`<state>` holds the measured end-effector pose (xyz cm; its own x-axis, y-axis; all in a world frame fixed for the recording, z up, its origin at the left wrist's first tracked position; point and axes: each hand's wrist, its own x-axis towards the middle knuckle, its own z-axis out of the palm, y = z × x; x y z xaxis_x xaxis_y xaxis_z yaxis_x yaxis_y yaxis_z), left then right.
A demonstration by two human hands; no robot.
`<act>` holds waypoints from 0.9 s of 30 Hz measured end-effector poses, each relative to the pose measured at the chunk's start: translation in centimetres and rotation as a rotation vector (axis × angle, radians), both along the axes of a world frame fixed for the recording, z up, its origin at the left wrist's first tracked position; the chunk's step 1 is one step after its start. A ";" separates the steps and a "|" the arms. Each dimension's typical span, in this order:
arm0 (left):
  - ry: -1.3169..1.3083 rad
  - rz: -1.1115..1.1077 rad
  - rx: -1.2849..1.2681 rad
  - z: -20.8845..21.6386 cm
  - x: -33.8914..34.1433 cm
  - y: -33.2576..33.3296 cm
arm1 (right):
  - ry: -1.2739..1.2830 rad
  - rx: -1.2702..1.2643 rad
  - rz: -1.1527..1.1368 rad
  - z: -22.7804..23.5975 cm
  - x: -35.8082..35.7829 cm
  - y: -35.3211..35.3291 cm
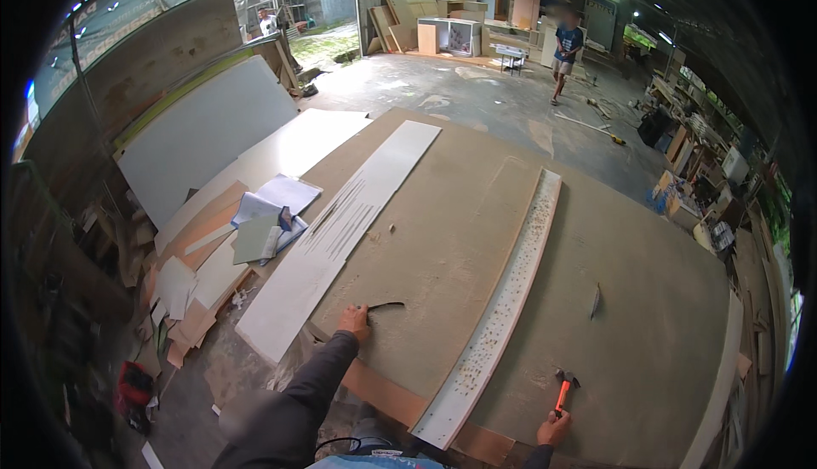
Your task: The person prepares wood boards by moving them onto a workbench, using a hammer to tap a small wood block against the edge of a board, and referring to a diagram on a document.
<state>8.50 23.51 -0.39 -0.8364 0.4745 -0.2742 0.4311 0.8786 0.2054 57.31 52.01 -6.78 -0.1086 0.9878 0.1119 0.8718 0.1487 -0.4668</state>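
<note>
My left hand is closed at the near left edge of the big brown board. From its fingers a thin, dark, curved strip sticks out to the right, low over the board. My right hand grips the handle of a hammer with an orange grip and dark head, held over the near right part. Between my hands runs a long, narrow white panel with raised edges, dotted with many small brownish specks. Left of it lies a white board with dark slots or streaks.
The large brown board spreads in front of me, with a slim pointed piece on it. Papers and a folder rest on scrap at the left. A person walks at the back right. Clutter lines the right side.
</note>
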 end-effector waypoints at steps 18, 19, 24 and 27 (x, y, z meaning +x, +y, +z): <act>-0.241 -0.324 0.501 0.3 -4.5 -8.0 | 0.947 -0.397 0.153 6.3 -25.2 -21.4; -0.244 -0.309 0.513 0.0 -5.4 -9.1 | 0.870 -0.396 0.165 5.8 -26.7 -22.5; 0.009 -0.204 0.776 -1.8 -10.9 -16.2 | 0.512 -0.103 0.228 -0.1 -29.4 -23.4; 0.373 0.174 0.829 -7.4 -14.2 -25.4 | 0.450 -0.124 0.206 -0.8 -31.1 -23.5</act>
<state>-5.70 -1.88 -7.78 -0.8804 0.2578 0.3980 0.4711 0.5717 0.6717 26.23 28.48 -7.60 -0.2710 0.9596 0.0753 0.5388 0.2160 -0.8143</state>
